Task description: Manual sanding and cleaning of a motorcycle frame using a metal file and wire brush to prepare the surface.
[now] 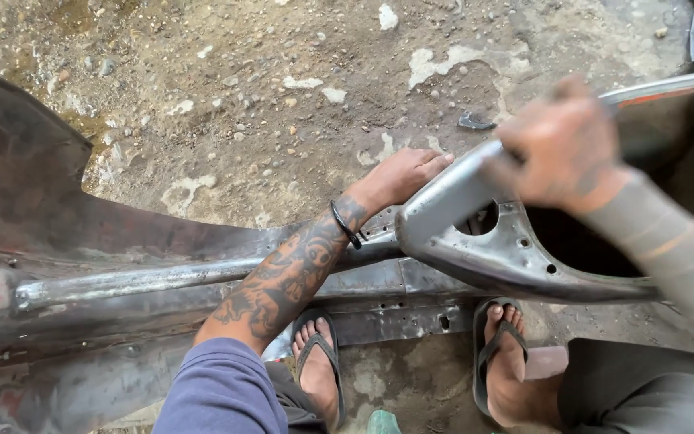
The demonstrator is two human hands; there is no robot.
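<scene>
Seen from above, nearest the viewer: two feet in dark flip-flops (498, 354) on dirt, and a blue sleeve (222, 390); just beyond lies a long, rusty sheet-metal panel (122, 281) with a raised rail; the tattooed left hand (399, 177), a black band at its wrist, rests with fingers flat and together against the bare grey metal frame (475, 233); the blurred right hand (560, 149) curls closed around that frame's upper edge; farthest, pebbly ground (283, 80).
</scene>
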